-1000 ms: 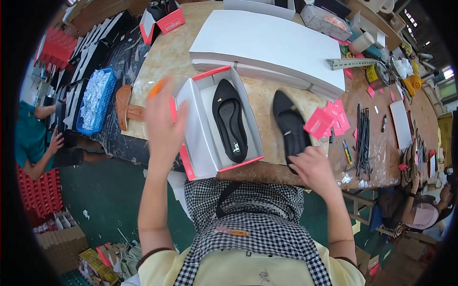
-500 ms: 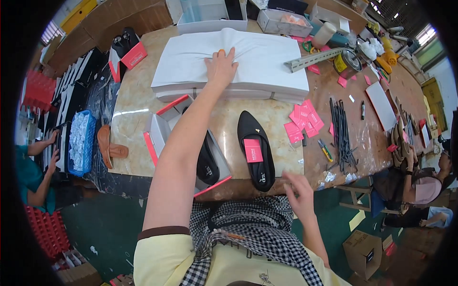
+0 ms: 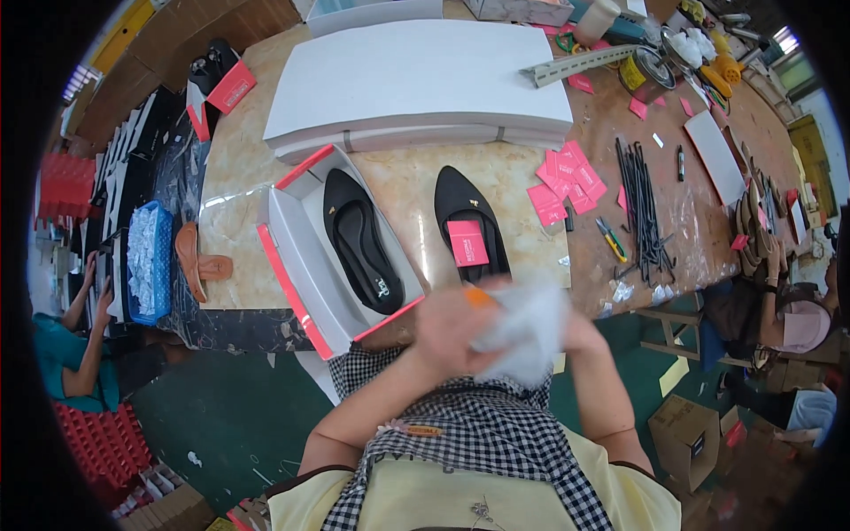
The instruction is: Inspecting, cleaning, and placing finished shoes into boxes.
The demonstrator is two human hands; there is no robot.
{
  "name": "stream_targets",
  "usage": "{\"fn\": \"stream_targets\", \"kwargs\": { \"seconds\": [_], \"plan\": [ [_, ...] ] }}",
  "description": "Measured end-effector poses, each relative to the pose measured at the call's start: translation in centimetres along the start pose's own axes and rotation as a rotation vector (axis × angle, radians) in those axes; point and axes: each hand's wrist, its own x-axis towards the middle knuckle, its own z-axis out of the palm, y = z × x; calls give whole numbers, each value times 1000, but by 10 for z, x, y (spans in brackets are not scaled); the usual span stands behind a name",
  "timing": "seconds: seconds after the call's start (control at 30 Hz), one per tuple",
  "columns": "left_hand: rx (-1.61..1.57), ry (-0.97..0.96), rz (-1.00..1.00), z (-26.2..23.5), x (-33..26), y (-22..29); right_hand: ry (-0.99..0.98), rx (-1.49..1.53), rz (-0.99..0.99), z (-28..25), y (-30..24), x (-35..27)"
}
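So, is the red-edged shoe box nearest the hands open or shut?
Open: the shoe box has nothing over its top, and its inside shows, with a black shoe lying in it.

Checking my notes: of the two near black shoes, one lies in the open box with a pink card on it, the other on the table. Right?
No: the pink card is on the shoe on the table, not the boxed shoe, as the head view shows.

A crumpled white sheet now fills the fingers.
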Motion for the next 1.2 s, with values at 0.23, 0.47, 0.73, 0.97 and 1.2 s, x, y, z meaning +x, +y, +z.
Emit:
{"fn": "stream_targets", "kwargs": {
  "seconds": [0.23,0.47,0.73,0.97,1.2],
  "plan": [
    [-748,176,-786,12,50,-21,256,-912,-541,16,-16,24],
    [870,-333,-59,65,-21,-33,148,-1291,-569,-1,17,65],
    [957,-416,-43,66,-20,-38,82,-1365,-654,15,27,113],
    [965,-473,35,67,-6,-39,335,-1215,-420,-3,30,156],
    [1300,-2,374,-38,222,-101,277,-870,-358,-24,15,70]
  ]
}}
